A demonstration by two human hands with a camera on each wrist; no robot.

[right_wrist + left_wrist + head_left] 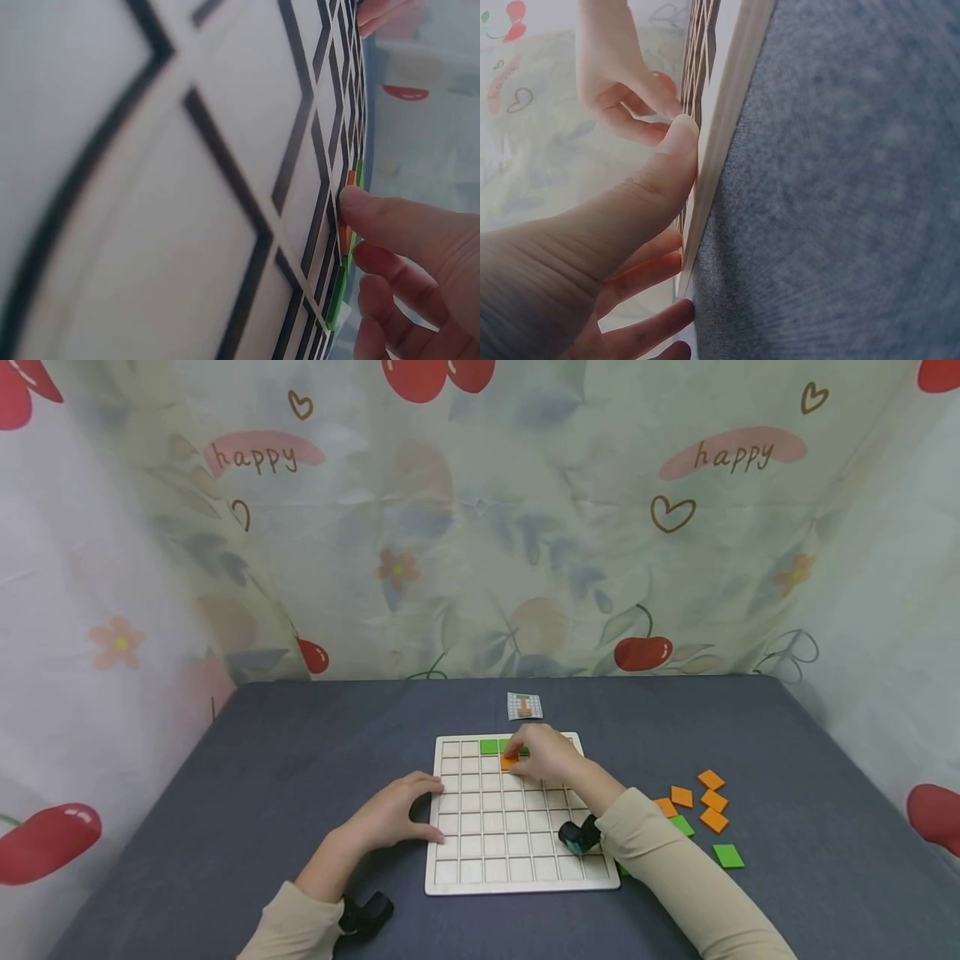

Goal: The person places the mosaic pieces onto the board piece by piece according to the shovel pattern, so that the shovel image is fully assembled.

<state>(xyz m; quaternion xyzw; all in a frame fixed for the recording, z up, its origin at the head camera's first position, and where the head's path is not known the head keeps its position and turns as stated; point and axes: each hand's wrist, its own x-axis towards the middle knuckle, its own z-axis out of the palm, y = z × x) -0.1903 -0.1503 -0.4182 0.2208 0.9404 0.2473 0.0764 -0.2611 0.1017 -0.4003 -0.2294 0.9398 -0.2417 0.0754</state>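
1. Board (491,823) first: pale, gridded, lying flat on the dark tablecloth (300,760) with most of its squares bare.
2. Right hand (546,753) is over the far part of it, thumb and index finger drawn in close around an orange tile (508,763). Pretty narrow gap, basically a pinch. The other fingers look bent.
3. That orange tile sits in row 2 from the far edge, right below the green tiles (489,747) in row 1. At least 2 greens show; the hand covers part of that row.
4. Left hand (390,814) is way wider: thumb and fingers spread apart, touching the board's left edge, no tile in its grip.
5. Loose orange tiles (714,801), 5 that I can see, lie off to the right near the right forearm, plus some loose green tiles (727,856).
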